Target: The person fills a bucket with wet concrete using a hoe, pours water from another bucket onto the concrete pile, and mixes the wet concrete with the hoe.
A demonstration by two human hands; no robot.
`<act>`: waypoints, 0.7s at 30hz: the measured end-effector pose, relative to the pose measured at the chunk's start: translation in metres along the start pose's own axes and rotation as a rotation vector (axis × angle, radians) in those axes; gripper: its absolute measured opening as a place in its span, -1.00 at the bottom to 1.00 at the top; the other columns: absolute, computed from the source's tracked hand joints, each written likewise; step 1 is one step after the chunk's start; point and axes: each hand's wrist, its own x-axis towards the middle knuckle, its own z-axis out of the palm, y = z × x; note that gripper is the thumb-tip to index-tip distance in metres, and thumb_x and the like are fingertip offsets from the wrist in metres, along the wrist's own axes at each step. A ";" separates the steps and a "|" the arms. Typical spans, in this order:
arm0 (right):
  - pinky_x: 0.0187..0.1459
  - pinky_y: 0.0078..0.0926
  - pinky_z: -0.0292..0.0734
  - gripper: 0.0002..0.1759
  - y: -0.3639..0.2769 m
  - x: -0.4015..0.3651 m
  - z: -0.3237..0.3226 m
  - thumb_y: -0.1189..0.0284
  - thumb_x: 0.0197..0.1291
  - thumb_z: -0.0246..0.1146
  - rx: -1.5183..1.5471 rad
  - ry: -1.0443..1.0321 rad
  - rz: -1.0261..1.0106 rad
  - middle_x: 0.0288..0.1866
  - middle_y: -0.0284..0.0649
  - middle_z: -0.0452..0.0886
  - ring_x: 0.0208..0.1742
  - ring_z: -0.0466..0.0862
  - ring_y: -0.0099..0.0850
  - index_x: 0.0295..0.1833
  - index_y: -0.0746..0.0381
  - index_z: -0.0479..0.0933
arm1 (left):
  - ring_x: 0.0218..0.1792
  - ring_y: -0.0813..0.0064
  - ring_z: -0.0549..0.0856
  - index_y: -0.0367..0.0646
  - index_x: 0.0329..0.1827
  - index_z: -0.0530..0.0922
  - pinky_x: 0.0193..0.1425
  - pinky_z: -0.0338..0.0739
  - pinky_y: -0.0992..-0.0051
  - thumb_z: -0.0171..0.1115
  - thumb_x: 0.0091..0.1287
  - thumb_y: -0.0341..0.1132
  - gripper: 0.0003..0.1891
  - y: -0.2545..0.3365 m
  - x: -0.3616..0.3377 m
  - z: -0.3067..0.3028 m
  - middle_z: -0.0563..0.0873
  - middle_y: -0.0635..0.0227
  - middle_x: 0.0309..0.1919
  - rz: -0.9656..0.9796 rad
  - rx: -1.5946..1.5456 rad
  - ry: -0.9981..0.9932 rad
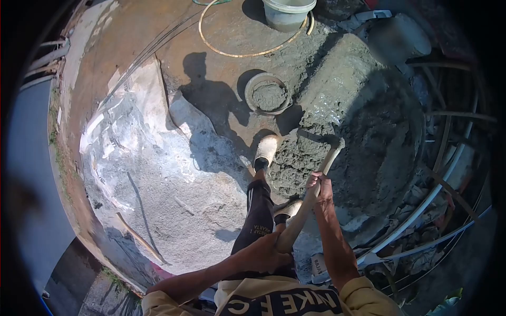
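- Far left, the concrete floor [132, 31] curves away to a rough rim with dark ground below it. There is no footing past that edge.
- Next in, a crumpled pale sheet [118, 124] catches the sun, shiny and creased, at the top of the dry pile [158, 200]. The pile is powdery, light grey and spread low and wide.
- A thin stick [139, 239] lies slanted on the near edge of that pile, well apart from the person.
- Open floor lies between the pile and the top of the view, crossed only by the person's shadow.
- The left hand [263, 254] is closed tight round the butt end of the wooden handle [300, 216], close to the body.
- A pale boot [266, 149] is planted right where the dry powder meets the wet mix.
- Beyond the boot sits a round pan [268, 94], filled with grey mix, just beside the big heap.
- Further back, a hose loop [232, 51] circles the floor, with a bucket [287, 11] standing at its far side.
- The right hand [319, 184] is wrapped round the same handle, further along towards the working end and well ahead of the left hand.
- The blade [316, 138] sits beyond the right hand, sunk in the wet mortar heap [348, 105]. The heap is dark, lumpy and glistening.
- Far right, bent rods and pipes [443, 189] crowd the heap's edge, leaving little room on that side.
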 end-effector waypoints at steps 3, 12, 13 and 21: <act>-0.52 -0.53 0.36 -0.86 0.040 -0.036 0.073 0.51 0.15 0.18 -0.012 0.027 -0.136 -0.59 -0.45 0.33 -0.60 0.36 -0.58 -0.42 0.14 0.36 | -0.40 0.30 0.68 -0.33 -0.02 0.43 -0.31 0.57 0.35 0.36 0.12 -0.18 -0.52 -0.051 -0.038 -0.021 0.64 0.09 -0.36 0.171 0.367 0.225; -0.34 -0.42 0.39 -0.84 0.146 0.026 0.172 0.57 0.06 0.22 0.006 0.000 -0.133 -0.54 -0.34 0.33 -0.48 0.42 -0.43 -0.42 0.16 0.34 | -0.34 -0.01 0.69 -0.17 -0.20 0.50 -0.27 0.54 0.12 0.32 0.02 -0.35 -0.71 -0.175 -0.032 -0.150 0.67 0.09 -0.47 0.107 0.678 0.753; -0.34 -0.42 0.39 -0.84 0.145 0.021 0.177 0.57 0.06 0.22 0.005 -0.010 -0.134 -0.54 -0.34 0.33 -0.48 0.42 -0.43 -0.42 0.16 0.34 | -0.33 -0.03 0.68 -0.15 -0.21 0.50 -0.26 0.54 0.11 0.29 0.05 -0.38 -0.76 -0.188 -0.023 -0.157 0.66 0.09 -0.46 0.088 0.703 0.865; -0.24 -0.33 0.44 -0.92 0.049 -0.070 0.106 0.47 0.25 0.13 -0.047 -0.008 -0.483 -0.37 -0.29 0.40 -0.39 0.46 -0.35 -0.23 0.25 0.42 | -0.28 0.00 0.69 -0.15 -0.19 0.50 -0.25 0.56 0.09 0.27 0.07 -0.40 -0.76 -0.165 0.044 -0.093 0.68 0.10 -0.33 0.646 0.744 0.941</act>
